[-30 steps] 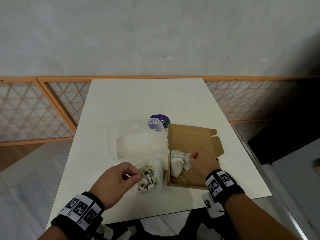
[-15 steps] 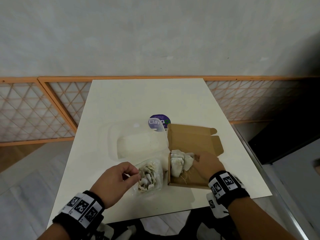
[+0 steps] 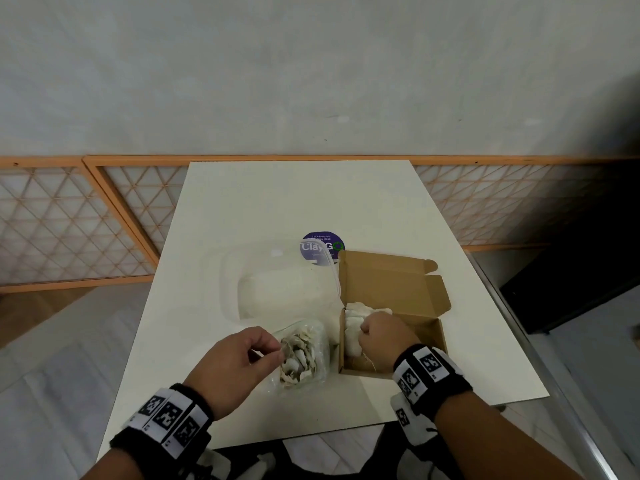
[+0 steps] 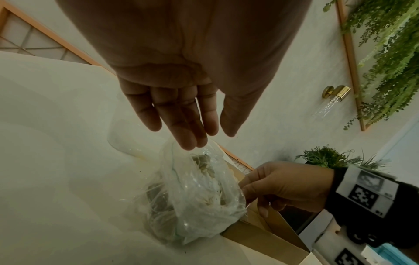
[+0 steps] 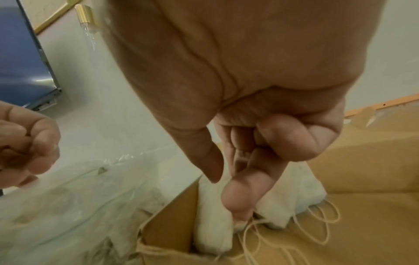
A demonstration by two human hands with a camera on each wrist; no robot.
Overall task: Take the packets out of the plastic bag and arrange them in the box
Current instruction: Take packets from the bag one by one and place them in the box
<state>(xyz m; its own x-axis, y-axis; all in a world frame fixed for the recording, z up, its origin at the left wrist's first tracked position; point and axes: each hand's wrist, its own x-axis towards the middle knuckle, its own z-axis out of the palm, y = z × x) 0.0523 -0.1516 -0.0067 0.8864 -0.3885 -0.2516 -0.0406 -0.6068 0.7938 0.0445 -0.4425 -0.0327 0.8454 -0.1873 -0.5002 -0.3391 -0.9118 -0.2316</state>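
A clear plastic bag (image 3: 304, 358) (image 4: 192, 197) (image 5: 68, 197) holding several pale packets lies on the white table, just left of an open brown cardboard box (image 3: 391, 285) (image 4: 260, 238) (image 5: 172, 224). My left hand (image 3: 239, 362) (image 4: 181, 116) (image 5: 29, 148) pinches the bag's rim. Several white packets (image 3: 351, 322) (image 5: 213, 224) with loose strings lie against the box's left wall. My right hand (image 3: 381, 337) (image 4: 283, 188) (image 5: 224, 193) is inside the box. One straight finger presses down on a packet, the outer fingers are curled, and the hand holds nothing.
A clear plastic container (image 3: 280, 282) sits behind the bag. A round purple sticker (image 3: 322, 245) is on the table (image 3: 277, 202) beyond it. The box's lid stands open at the back. The table's front edge is close to my wrists.
My right hand has moved left across the box, from its middle onto the packets by the left wall. My left hand keeps its pinch on the bag.
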